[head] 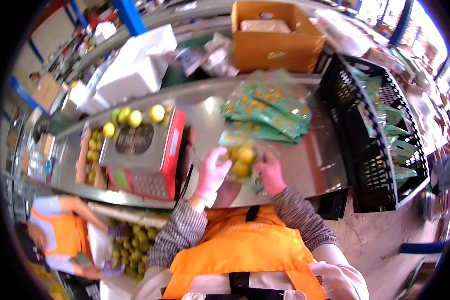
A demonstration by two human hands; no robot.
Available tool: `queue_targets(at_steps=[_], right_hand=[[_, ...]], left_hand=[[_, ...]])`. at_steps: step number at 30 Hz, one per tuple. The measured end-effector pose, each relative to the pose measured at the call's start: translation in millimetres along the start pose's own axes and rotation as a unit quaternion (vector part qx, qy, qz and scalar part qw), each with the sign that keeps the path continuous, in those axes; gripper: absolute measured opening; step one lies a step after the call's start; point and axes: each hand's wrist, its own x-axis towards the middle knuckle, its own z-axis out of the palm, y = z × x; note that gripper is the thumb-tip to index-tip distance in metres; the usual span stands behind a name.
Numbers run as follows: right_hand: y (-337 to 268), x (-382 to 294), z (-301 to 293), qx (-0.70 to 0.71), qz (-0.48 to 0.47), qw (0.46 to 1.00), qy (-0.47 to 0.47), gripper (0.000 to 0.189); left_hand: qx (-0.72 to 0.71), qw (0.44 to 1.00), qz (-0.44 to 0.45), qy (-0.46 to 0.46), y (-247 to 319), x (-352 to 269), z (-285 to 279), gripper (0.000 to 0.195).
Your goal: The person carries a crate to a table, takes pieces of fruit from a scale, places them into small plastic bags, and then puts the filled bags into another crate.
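Observation:
A clear plastic bag of yellow-green citrus fruits [242, 161] is between my two hands, low over the steel table [206, 112]. Its printed green part shows at the top and by my right hand. My left hand [213, 173], in a pink glove, pinches the bag's left side with thumb and fingers. At the opposite side, my pink-gloved right hand [271, 173] grips the edge, its fingertips partly hidden and blurred. Just beyond the fruit lies a pile of flat green printed plastic bags [270, 116].
On the left stands a red-sided machine with a steel top [138, 146], several fruits on it, beside a carton of fruits [93, 157]. A black crate [371, 150] holding green bags flanks my right. Behind sits a cardboard box [277, 48]. A co-worker [63, 236] handles fruits at lower left.

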Motion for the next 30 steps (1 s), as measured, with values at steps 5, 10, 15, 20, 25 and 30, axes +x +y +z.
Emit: queue_targets(at_steps=[5,10,15,20,25,30], right_hand=[[12,9,-17,0.125,0.045,0.991,0.025,0.061],[-60,-3,4,0.093,0.018,0.995,-0.029,0.058],[-127,-20,62,-0.052,-0.064,0.995,-0.053,0.062],[-96,-11,70,-0.012,0.021,0.999,-0.048,0.055],[-84,-9,81,0.006,0.042,0.998,-0.055,0.054],[-84,-8,81,-0.042,0.039,0.997,-0.057,0.056]], left_hand=[[0.122,0.991,0.011,0.058,-38,7,21,0.051],[0.030,0.999,0.018,0.032,37,15,-3,0.040],[-0.051,0.993,0.097,0.035,93,8,-63,0.037],[-0.035,0.992,-0.031,-0.121,97,1,-111,0.040],[0.351,0.817,0.115,0.443,19,66,-274,0.033],[0.430,0.828,-0.205,0.295,12,104,-355,0.087]])
